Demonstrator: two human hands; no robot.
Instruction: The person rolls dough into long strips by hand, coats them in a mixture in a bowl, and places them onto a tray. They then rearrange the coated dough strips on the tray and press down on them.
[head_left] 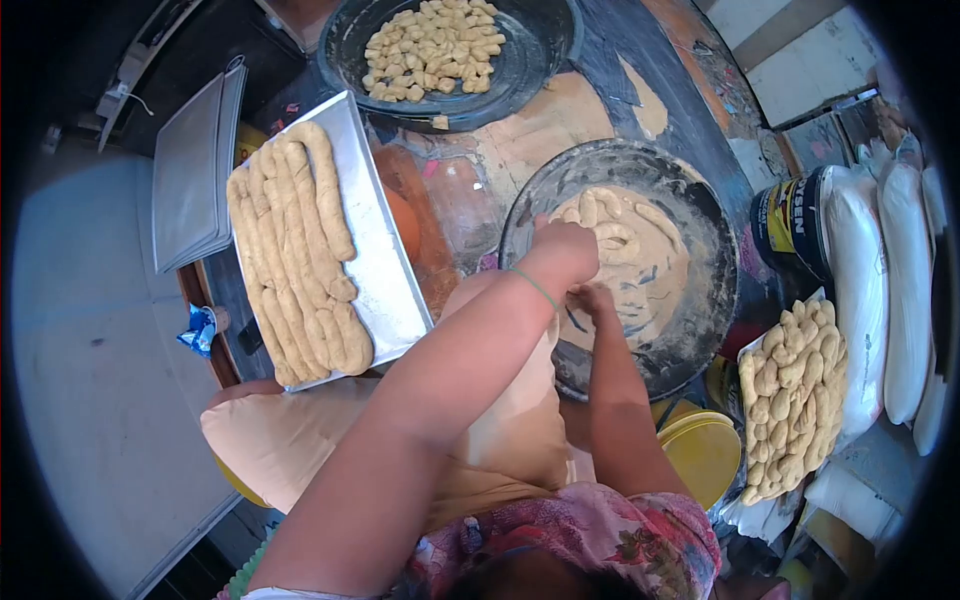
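My left hand (566,250), with a thin green band at the wrist, is closed over the near-left part of a wide black basin (715,250). My right hand (594,300) is just below it, its fingers curled in close to the left. Whatever lies between the fingers is hidden. In the basin is a layer of tan powder or crumbs (655,290) with finger streaks through it. Several coated dough pieces (618,238), some looped, lie in the powder just beyond my hands.
At left, a metal tray (385,290) bears long dough ropes (290,240). A second black basin (545,60) holds many small dough pieces (432,50). At right are a tray of twisted dough (795,400), a yellow bucket (705,455), a labelled pail (790,225) and white plastic packs (855,290).
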